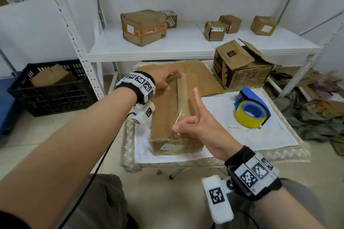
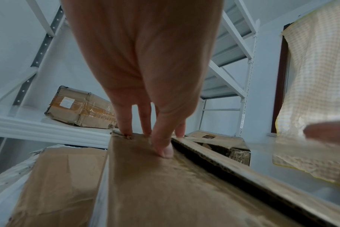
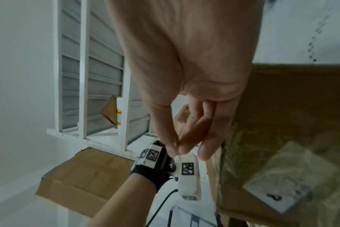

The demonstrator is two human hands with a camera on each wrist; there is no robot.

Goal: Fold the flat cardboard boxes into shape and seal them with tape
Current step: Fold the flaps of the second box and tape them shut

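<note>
Cardboard box, left hand pressing flap, right-wrist view: tape strip pinched

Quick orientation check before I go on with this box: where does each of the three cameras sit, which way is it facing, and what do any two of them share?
Head: worn on the head, facing forward and down at the cardboard box on the table, tape dispenser beside it; both forearms, left hand and right hand show.
Left wrist: along the left hand, fingertips on the box's far end.
Right wrist: along the right hand pinching a clear tape strip; left wristband visible.
Shared: all three show the box; head and left wrist share the shelf's taped box.
</note>
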